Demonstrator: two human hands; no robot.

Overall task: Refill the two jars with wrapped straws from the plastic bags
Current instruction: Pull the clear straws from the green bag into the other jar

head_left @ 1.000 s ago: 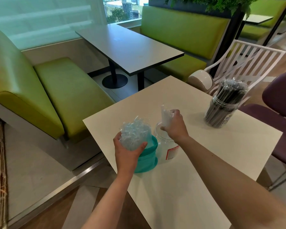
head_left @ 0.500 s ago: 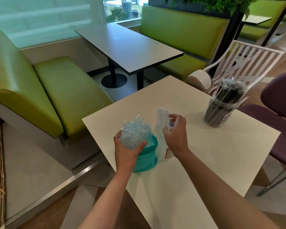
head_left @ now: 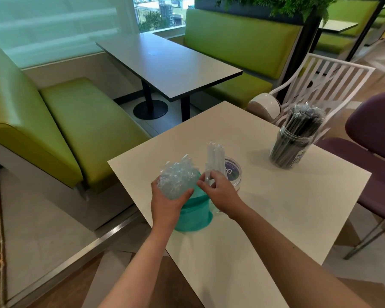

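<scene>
At the centre of the frame, the left hand (head_left: 168, 202) is gripping the crinkled clear top of a teal bag of straws (head_left: 192, 215) standing on the cream table (head_left: 287, 210). The right hand (head_left: 222, 193) is pinching white wrapped straws (head_left: 215, 155), which seem to be standing in the clear jar (head_left: 232, 172) just behind it. At right, a second jar (head_left: 292, 145) is holding dark straws.

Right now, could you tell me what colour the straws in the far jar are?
Black, clear-wrapped straws in the head view.
</scene>
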